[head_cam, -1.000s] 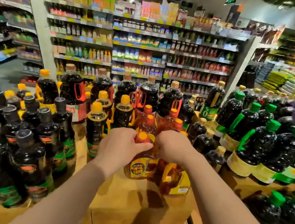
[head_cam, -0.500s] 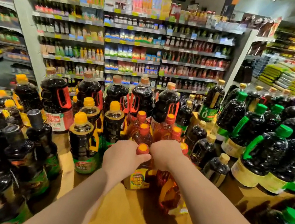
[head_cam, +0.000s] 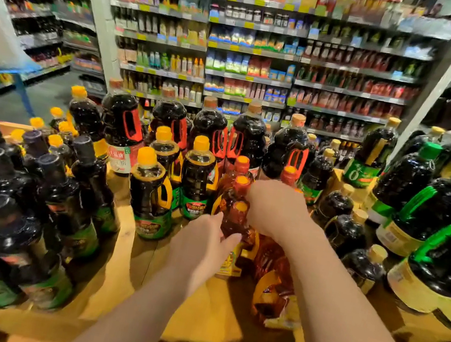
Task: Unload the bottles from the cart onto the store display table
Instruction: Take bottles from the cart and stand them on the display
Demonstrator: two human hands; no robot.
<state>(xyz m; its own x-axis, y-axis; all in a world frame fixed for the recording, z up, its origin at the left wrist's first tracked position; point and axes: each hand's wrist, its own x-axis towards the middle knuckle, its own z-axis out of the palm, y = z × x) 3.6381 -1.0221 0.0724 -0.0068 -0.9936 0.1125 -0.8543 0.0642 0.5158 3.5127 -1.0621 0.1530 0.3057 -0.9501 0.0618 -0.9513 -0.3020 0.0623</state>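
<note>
Amber bottle (head_cam: 235, 218), label blurred, under spread left hand (head_cam: 202, 245); right hand (head_cam: 275, 206) perhaps gripping another.

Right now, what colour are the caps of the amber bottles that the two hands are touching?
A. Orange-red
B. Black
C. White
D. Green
A: the amber bottle between the left hand and the right hand has an orange-red cap, like the amber bottles just behind it.
</note>
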